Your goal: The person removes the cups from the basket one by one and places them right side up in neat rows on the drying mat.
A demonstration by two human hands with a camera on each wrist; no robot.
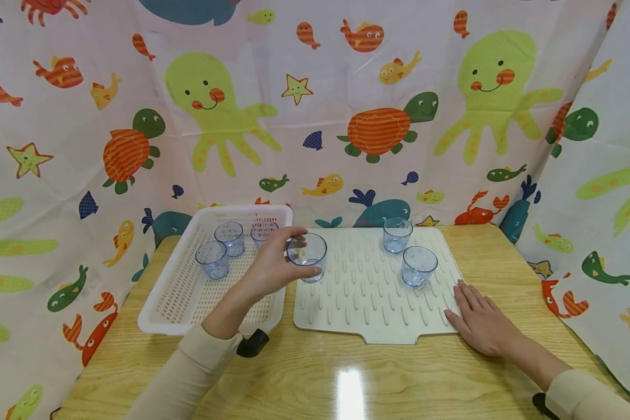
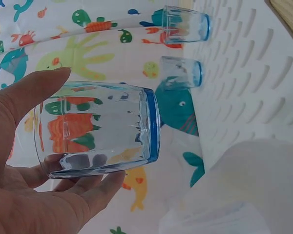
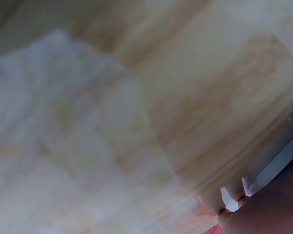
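My left hand (image 1: pixel 269 262) grips a clear, blue-tinted drinking glass (image 1: pixel 315 259) by its sides, thumb on one side and fingers on the other. In the head view this glass appears upright at the left part of a white ridged draining board (image 1: pixel 341 318). The left wrist view shows air between the held glass (image 2: pixel 100 129) and the board. Two similar glasses (image 1: pixel 419 267) (image 1: pixel 397 236) stand upright on the board's right half. My right hand (image 1: pixel 480 324) lies flat with extended fingers at the board's right edge, its fingertips touching or very near it.
Left of the board sits a white perforated plastic basket (image 1: pixel 160 318) with three more glasses (image 1: pixel 212 261) in its back part. Both stand on a wooden table (image 1: pixel 294 373). A curtain (image 1: pixel 304 157) printed with sea animals hangs behind and along the sides. The right wrist view is mostly blurred.
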